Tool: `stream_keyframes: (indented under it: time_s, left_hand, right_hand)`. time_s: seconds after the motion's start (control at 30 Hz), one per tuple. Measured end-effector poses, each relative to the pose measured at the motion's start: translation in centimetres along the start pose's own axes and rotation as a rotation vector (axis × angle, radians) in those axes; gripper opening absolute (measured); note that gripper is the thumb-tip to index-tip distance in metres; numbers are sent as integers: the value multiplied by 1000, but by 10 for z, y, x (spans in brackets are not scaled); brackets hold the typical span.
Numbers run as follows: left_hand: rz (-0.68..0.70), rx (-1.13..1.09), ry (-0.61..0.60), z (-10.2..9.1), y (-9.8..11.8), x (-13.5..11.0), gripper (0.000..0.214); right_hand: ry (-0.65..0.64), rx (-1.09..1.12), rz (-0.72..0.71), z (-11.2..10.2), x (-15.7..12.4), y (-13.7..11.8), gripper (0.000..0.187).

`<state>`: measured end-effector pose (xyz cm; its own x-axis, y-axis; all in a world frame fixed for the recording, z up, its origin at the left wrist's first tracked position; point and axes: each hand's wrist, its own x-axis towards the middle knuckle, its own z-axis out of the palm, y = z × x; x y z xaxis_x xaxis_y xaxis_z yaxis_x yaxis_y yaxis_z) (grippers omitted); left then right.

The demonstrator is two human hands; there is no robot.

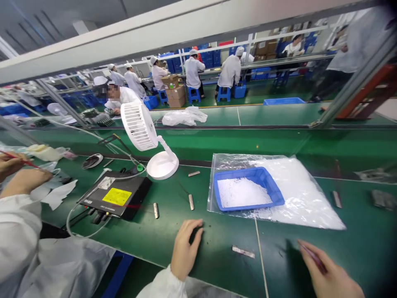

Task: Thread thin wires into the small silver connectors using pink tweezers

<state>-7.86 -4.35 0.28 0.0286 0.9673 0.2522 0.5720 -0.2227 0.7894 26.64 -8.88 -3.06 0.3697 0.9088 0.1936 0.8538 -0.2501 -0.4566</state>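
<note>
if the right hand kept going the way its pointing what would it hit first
Probably the near edge of the clear plastic bag of white granular material, which the tip of the slim reddish tool in the right hand points toward, though depth is hard to judge. The flat grey metal strip seems off that line.

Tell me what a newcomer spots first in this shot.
The white desk fan stands out left of center, beside a black box with a yellow label. Right of it, a blue tray of white powder sits on a large clear bag. At the bottom, the left hand rests on the green bench, while the right hand grips a slim red pen.
</note>
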Motion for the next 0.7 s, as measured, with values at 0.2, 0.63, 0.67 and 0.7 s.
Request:
stream_keyframes:
  time_s: [0.2, 0.63, 0.67, 0.7]
  left_hand:
    - [14, -99, -37, 42, 16, 39, 21]
    - [158, -118, -232, 47, 11, 26, 29]
    - [212, -108, -329, 44, 13, 25, 37]
    - [257, -97, -427, 42, 15, 25, 47]
  right_hand:
    - [82, -94, -389, -27, 65, -53, 42]
    - [-22, -109, -599, -4, 90, -78, 16]
    - [-24, -94, -585, -5, 87, -77, 16]
    - [-32, -72, -565, -7, 85, -76, 16]
